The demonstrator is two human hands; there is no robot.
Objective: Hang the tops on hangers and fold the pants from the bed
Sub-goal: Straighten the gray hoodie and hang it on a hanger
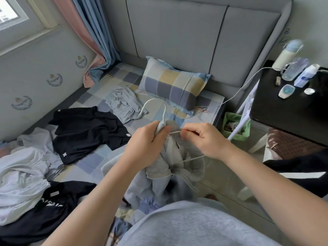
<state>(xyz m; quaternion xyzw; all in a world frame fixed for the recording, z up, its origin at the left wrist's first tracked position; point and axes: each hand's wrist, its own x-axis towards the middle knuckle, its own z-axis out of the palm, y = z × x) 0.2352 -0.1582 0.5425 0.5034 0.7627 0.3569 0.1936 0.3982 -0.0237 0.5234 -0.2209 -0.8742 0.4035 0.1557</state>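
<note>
A grey hooded top hangs in front of me over the bed's near edge, on a white hanger whose hook curls up above my hands. My left hand grips the top's collar together with the hanger's neck. My right hand pinches a thin white drawstring of the top. On the bed lie black shorts, a light grey garment, a pale crumpled garment and a black garment with white lettering.
A checked pillow leans at the grey headboard. A white cable runs from the bed to a black bedside table holding bottles. A green bin stands between bed and table. Curtains hang at the left.
</note>
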